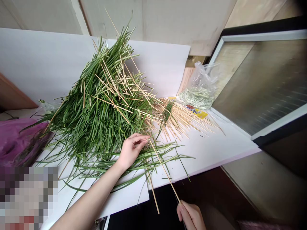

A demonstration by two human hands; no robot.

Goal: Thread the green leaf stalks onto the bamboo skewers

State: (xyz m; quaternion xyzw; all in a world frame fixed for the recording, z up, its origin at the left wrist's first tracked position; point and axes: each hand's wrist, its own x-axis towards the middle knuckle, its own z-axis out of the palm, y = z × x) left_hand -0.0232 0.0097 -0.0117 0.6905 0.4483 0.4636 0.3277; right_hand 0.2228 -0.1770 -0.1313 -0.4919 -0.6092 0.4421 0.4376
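A thin wooden stick (pixel 164 169) runs slantwise between my two hands. My left hand (pixel 134 148) pinches near its upper end, with fingertips closed, in front of a big heap of long green stalks (pixel 96 118). The lower end is gripped by my closed right hand (pixel 190 214), beyond the table's front edge. Loose green blades (pixel 168 150) lie under and around the left hand. Another stick (pixel 153 193) juts over the edge, touched by neither hand. More sticks (pixel 184 118) are spread right of the heap, a small green bunch (pixel 167 111) on them.
A clear plastic bag (pixel 201 86) of pale strips stands at the back right, beside a framed glass panel (pixel 263 83). A purple bag (pixel 19 137) is at the left. White board (pixel 163 64) backs the white table (pixel 227 147).
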